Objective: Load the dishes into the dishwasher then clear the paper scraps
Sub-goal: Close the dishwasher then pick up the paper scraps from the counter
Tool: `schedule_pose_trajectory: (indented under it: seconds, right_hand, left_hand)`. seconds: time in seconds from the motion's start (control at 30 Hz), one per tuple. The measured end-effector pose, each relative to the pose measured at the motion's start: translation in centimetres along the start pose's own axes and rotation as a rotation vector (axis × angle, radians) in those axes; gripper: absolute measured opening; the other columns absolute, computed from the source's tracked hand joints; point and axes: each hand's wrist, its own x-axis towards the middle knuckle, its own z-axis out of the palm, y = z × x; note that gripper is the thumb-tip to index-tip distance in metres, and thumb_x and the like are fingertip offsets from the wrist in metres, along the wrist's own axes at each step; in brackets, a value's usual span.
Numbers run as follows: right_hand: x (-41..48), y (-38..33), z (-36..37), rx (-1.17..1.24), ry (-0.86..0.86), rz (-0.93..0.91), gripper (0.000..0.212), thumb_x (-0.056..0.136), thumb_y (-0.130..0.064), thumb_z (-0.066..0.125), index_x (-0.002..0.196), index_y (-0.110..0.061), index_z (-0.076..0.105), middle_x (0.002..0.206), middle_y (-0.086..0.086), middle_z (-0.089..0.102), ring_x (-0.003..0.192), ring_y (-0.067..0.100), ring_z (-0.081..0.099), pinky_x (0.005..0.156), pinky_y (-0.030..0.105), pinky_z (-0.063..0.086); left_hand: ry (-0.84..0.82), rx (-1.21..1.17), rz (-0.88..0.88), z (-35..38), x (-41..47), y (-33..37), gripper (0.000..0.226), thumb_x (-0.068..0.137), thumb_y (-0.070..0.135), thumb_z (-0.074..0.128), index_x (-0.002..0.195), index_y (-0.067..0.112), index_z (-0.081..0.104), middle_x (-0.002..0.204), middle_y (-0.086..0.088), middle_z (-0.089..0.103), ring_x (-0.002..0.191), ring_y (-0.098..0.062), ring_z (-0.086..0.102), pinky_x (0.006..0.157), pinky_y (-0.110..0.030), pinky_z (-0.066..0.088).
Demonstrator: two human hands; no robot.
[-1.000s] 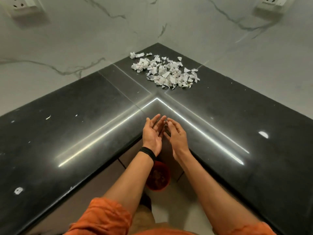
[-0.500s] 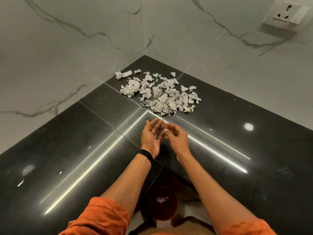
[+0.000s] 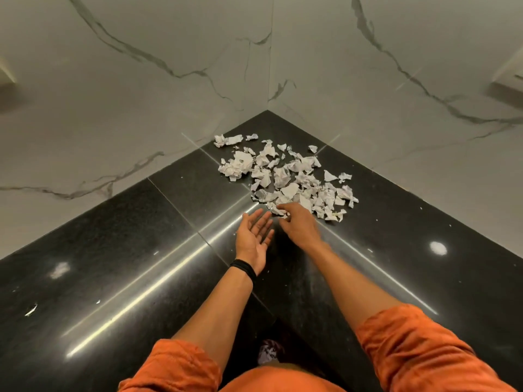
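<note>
Within approx. 1 s both hands had moved fwd to the paper scraps (image 3: 288, 179) in the counter (image 3: 127, 236) corner: left hand (image 3: 254, 239) open, palm up, right hand (image 3: 300, 226) curling on the nearest ones, so clearing prob. began.

Both arms stretched forward, forearms bare, orange sleeves (image 3: 418, 343) pushed up to the elbows. Left hand (image 3: 254, 236) palm up, fingers straight and together, slightly cupped, black band (image 3: 244, 268) on the wrist. Right hand (image 3: 298, 226) just beside it, palm down, fingers curled under onto the nearest paper scraps (image 3: 278, 210); can't tell if it's gripping any.
</note>
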Motion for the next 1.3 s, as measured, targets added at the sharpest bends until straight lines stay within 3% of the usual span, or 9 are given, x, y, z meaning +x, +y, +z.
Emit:
schedule_pose_trajectory:
  seconds: [0.07, 0.17, 0.3, 0.4, 0.6, 0.77, 0.93, 1.1, 1.3]
  right_hand:
    - [1.3, 0.0, 0.3, -0.157, -0.018, -0.051, 0.038, 0.097, -0.028, 0.060, 0.134, -0.023, 0.060, 0.130, 0.001, 0.059, 0.113, 0.024, 0.061, 0.093, 0.041, 0.051]
    - [2.8, 0.1, 0.9, -0.360, 0.016, -0.091, 0.031, 0.095, -0.030, 0.059, 0.125, -0.021, 0.065, 0.118, 0.006, 0.058, 0.099, 0.031, 0.063, 0.080, 0.042, 0.052]
    - [2.9, 0.7, 1.4, -0.450, 0.058, -0.141, 0.022, 0.097, -0.033, 0.059, 0.109, -0.019, 0.070, 0.109, 0.005, 0.057, 0.094, 0.027, 0.059, 0.077, 0.041, 0.047]
    - [1.8, 1.4, 1.8, -0.383, 0.097, -0.166, 0.021, 0.097, -0.034, 0.059, 0.103, -0.020, 0.072, 0.104, 0.002, 0.056, 0.093, 0.021, 0.055, 0.075, 0.037, 0.044]
    - [-1.1, -0.1, 2.0, 0.092, 0.265, -0.044, 0.019, 0.089, -0.040, 0.069, 0.097, -0.024, 0.074, 0.095, -0.007, 0.053, 0.087, 0.012, 0.055, 0.070, 0.029, 0.048]
    - [-1.2, -1.7, 1.9, -0.001, 0.034, -0.207, 0.023, 0.084, -0.046, 0.070, 0.095, -0.028, 0.078, 0.093, -0.007, 0.056, 0.088, 0.012, 0.048, 0.072, 0.032, 0.046]
    - [2.0, -2.3, 0.7, 0.214, 0.093, -0.085, 0.014, 0.088, -0.030, 0.069, 0.098, -0.025, 0.078, 0.091, -0.008, 0.061, 0.078, 0.001, 0.055, 0.067, 0.017, 0.042]
    - [6.0, -1.4, 1.4, -0.174, 0.022, -0.176, 0.028, 0.093, -0.026, 0.063, 0.120, -0.027, 0.073, 0.113, -0.002, 0.072, 0.105, 0.024, 0.060, 0.091, 0.042, 0.048]
    - [6.4, -0.5, 3.7, -0.514, 0.026, -0.267, 0.025, 0.100, -0.027, 0.049, 0.105, -0.027, 0.073, 0.103, -0.006, 0.067, 0.103, 0.023, 0.053, 0.083, 0.039, 0.034]
  left_hand:
    - [0.003, 0.000, 0.008, 0.1, 0.5, 0.4, 0.045, 0.105, 0.046, 0.039, 0.129, 0.016, 0.063, 0.119, -0.005, 0.073, 0.118, -0.020, 0.064, 0.106, -0.037, 0.047]
    - [0.011, 0.014, 0.007, 0.3, 1.0, 1.0, 0.045, 0.106, 0.047, 0.038, 0.128, 0.017, 0.064, 0.119, -0.004, 0.073, 0.117, -0.020, 0.065, 0.102, -0.035, 0.049]
    - [0.013, 0.023, 0.000, 0.2, 1.8, 1.4, 0.043, 0.106, 0.045, 0.040, 0.127, 0.017, 0.064, 0.118, -0.005, 0.074, 0.114, -0.020, 0.066, 0.099, -0.035, 0.051]
    - [0.037, 0.028, 0.006, 0.1, 2.5, 1.2, 0.040, 0.105, 0.043, 0.043, 0.125, 0.016, 0.064, 0.117, -0.005, 0.074, 0.113, -0.020, 0.067, 0.099, -0.035, 0.051]
    - [0.157, -0.005, 0.033, 0.3, 3.6, -0.1, 0.032, 0.101, 0.029, 0.056, 0.125, 0.009, 0.063, 0.119, -0.008, 0.067, 0.109, -0.019, 0.064, 0.097, -0.032, 0.052]
    - [0.119, -0.258, -0.094, 1.1, 4.3, 0.3, 0.032, 0.104, 0.036, 0.049, 0.108, 0.008, 0.063, 0.096, -0.009, 0.066, 0.084, -0.020, 0.066, 0.082, -0.032, 0.055]
    - [0.140, -0.429, -0.064, 0.3, 4.8, 1.9, 0.027, 0.102, 0.027, 0.052, 0.095, 0.005, 0.066, 0.094, -0.011, 0.069, 0.095, -0.022, 0.069, 0.088, -0.032, 0.056]
    - [0.126, -0.442, -0.047, -0.6, 5.5, 2.2, 0.028, 0.101, 0.024, 0.055, 0.112, 0.001, 0.065, 0.112, -0.017, 0.070, 0.117, -0.029, 0.065, 0.103, -0.039, 0.051]
    - [0.134, -0.393, -0.034, -1.1, 6.9, 2.4, 0.028, 0.103, 0.024, 0.052, 0.113, 0.001, 0.065, 0.114, -0.018, 0.070, 0.114, -0.029, 0.066, 0.096, -0.037, 0.054]
